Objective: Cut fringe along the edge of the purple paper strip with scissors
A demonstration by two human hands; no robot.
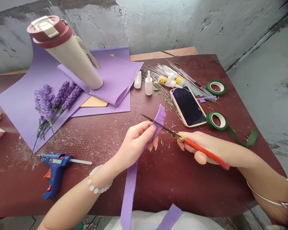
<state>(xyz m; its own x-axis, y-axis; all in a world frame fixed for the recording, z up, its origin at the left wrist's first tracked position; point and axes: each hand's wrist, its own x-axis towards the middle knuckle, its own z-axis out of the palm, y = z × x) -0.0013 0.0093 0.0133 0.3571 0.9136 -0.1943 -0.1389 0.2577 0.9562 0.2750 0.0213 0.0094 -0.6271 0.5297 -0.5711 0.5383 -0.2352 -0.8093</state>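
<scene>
My left hand (136, 140) pinches a long purple paper strip (132, 182) near its upper end, which is cut into a fringe (160, 117). The strip hangs down past the table's front edge toward my lap. My right hand (201, 148) grips red-handled scissors (196, 147). Their blades (158, 124) lie across the strip just below the fringe, beside my left fingers.
A phone (188, 107) and two green tape rolls (217, 119) lie to the right, with glue bottles (148, 83) and thin wire stems (182, 80) behind. Purple paper sheets (21, 102), finished lavender flowers (55, 99), a tumbler (69, 51) and a blue glue gun (55, 166) occupy the left.
</scene>
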